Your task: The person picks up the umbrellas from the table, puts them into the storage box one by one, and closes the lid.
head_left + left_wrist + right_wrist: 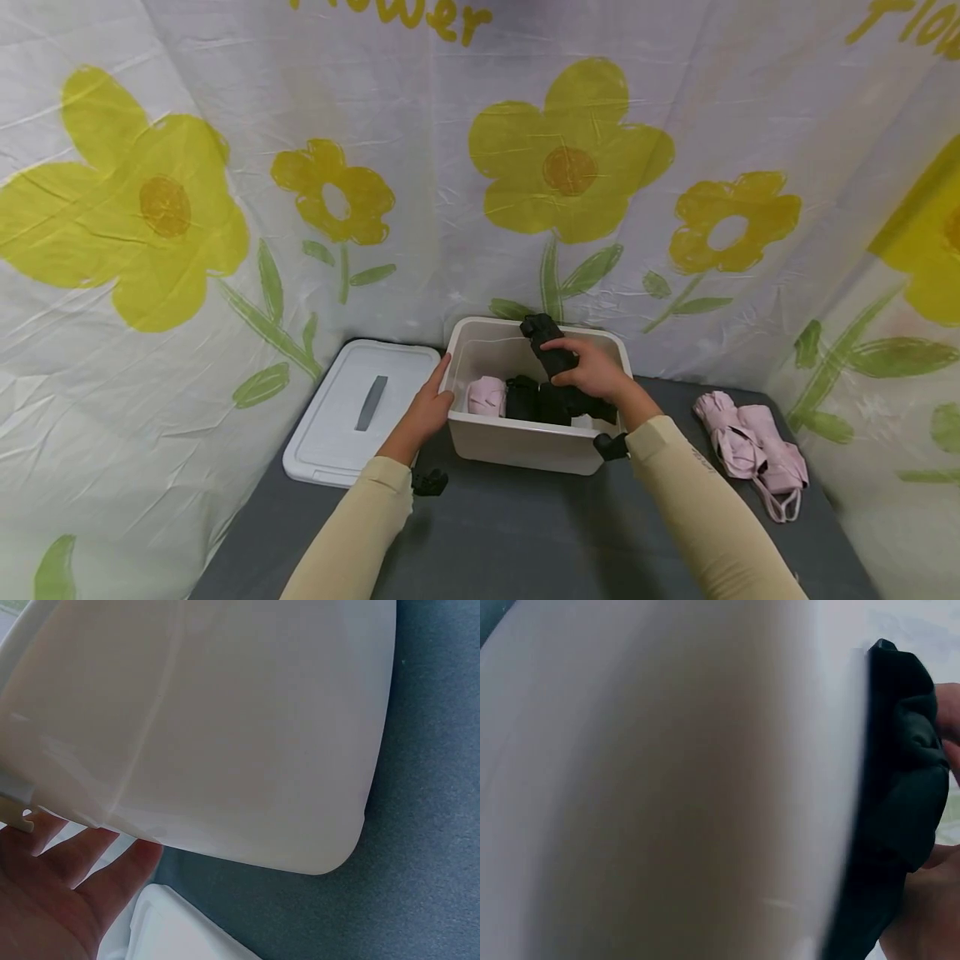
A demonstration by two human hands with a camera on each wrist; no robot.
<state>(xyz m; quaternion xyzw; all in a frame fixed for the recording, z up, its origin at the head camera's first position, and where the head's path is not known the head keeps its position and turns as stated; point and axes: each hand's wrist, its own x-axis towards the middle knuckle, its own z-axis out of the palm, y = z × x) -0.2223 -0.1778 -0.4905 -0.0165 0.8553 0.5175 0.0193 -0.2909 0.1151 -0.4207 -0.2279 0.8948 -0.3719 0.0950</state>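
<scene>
A white storage box (517, 446) stands near the back of the table. My left hand (431, 410) holds its left rim, and in the left wrist view the fingers (124, 881) lie along the outside of its wall. Over the right part of the box my right hand (596, 369) grips a black rolled fabric bundle (551, 346), tilted with its upper end toward the back wall. Beneath it inside the box lie a pink rolled bundle (487, 395) and black bundles (522, 398). The right wrist view shows the held bundle's shiny folds, partly hidden behind the blurred box wall.
On the left lies a white box lid (330, 433) with a grey handle (371, 403). Two pink rolled bundles (750, 450) with straps rest on the dark table (517, 533) at the right. A flower-printed curtain (435, 208) hangs close behind the box.
</scene>
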